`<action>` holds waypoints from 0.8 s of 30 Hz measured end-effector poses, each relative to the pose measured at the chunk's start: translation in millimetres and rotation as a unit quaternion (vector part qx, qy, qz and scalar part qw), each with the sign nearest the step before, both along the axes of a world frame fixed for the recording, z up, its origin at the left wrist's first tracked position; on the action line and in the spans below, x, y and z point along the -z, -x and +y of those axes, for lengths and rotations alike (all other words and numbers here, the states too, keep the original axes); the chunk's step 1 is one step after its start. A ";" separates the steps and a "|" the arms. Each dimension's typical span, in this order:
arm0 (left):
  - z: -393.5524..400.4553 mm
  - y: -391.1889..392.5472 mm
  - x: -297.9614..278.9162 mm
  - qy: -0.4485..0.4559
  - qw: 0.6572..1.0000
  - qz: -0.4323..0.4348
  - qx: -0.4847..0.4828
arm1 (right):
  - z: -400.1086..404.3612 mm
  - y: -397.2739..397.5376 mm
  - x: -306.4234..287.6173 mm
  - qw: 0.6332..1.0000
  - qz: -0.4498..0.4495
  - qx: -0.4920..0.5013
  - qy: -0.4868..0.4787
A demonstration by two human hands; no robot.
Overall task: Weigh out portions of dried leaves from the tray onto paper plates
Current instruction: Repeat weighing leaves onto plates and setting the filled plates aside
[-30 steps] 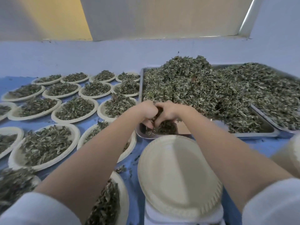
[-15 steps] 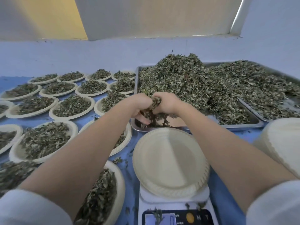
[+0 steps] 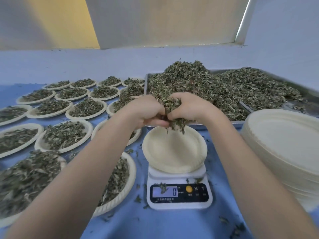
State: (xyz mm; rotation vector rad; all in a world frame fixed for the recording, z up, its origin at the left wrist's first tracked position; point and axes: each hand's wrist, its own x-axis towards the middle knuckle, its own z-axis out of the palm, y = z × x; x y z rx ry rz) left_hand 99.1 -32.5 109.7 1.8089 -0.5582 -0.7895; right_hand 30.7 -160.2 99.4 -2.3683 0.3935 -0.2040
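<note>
- While left hand (image 3: 146, 112) and right hand (image 3: 189, 107) cup a clump of dried green leaves (image 3: 173, 110) above the round cream paper plate (image 3: 174, 152), release slowly.
- Watch the white digital scale (image 3: 179, 192), which reads zero.
- Keep leaves inside the rim.

Blue table (image 3: 172, 225), filled plates (image 3: 65, 135), metal tray (image 3: 259, 122), scale (image 3: 179, 195), plate stack (image 3: 284, 152), scattered leaf bits (image 3: 138, 199)
</note>
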 end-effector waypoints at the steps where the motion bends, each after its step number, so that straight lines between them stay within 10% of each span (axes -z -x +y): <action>1: 6.5 8.9 3.4 -0.026 1.000 -0.001 0.016 | 4.8 9.7 2.6 1.000 0.020 -0.016 -0.005; 8: 22.9 34.7 11.3 -0.207 0.948 -0.238 0.046 | 15.6 44.2 -5.6 0.968 0.192 -0.117 0.116; 24: 16.6 29.3 20.4 -0.079 0.975 -0.210 0.007 | 10.2 40.7 4.6 0.985 0.097 -0.059 0.132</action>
